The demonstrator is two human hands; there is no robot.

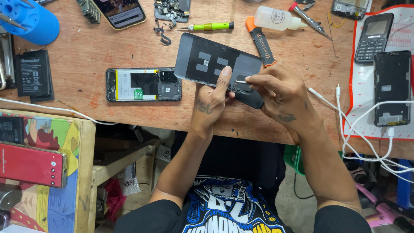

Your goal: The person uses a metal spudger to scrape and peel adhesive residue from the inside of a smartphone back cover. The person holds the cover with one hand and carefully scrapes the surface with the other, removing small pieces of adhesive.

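Two hands meet on a dark phone back cover [211,62], held inner side up, tilted, at centre frame above the counter [86,47]. Left hand [211,101]: grip closed under the cover's lower edge, one finger laid flat across its inner face. Right hand [276,92]: fingertips pinched tight on a thin metal tool [240,82], tip at the oval cutout near the cover's right end.

Just left of the cover, an opened phone [143,84] lies flat, battery and board exposed. Above it, a green-handled screwdriver [209,26]. Orange-and-black pry tool [260,41] sits behind the cover, upper centre; clear squeeze bottle [276,19] near it. Right of frame: keypad phone [374,36] and a bare phone frame [391,88] on a white mat [358,108]. White cables [362,138] trail off the counter edge, lower right.
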